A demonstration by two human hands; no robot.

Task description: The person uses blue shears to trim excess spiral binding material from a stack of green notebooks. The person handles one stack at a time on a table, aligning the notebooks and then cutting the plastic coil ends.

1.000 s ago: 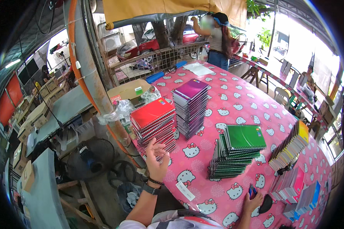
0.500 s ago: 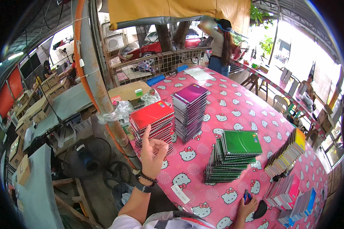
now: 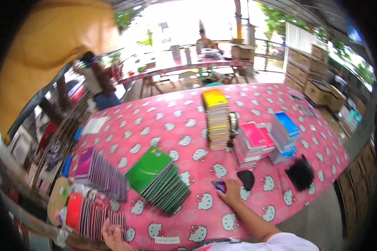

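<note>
My left hand (image 3: 113,235) is at the lower left, beside a leaning stack of red spiral notebooks (image 3: 74,209). Its fingers are loosely curled and somewhat apart, with nothing visible in them. On the table, my right hand (image 3: 230,195) is closed around small blue-handled pliers (image 3: 219,186). A black, rounded flat object (image 3: 246,180) lies just right of that hand. Left of centre a green notebook stack (image 3: 151,167) fans out, with a purple stack (image 3: 84,163) farther left. Beyond my right hand stand yellow (image 3: 215,98), pink (image 3: 253,136) and blue notebooks (image 3: 285,124).
A pink patterned cloth covers the table (image 3: 163,104). A bundle of black wire-like pieces (image 3: 300,173) lies at its right, a white label strip (image 3: 167,240) at its near edge. A person (image 3: 97,79) stands by the yellow tarp; another sits at a far table. Cartons (image 3: 308,65) are piled at right.
My view has swung to the right, bringing the black bundle and stacked cartons into sight. My left hand has lowered beside the red notebooks, its index finger no longer raised. The right hand stays at the pliers.
</note>
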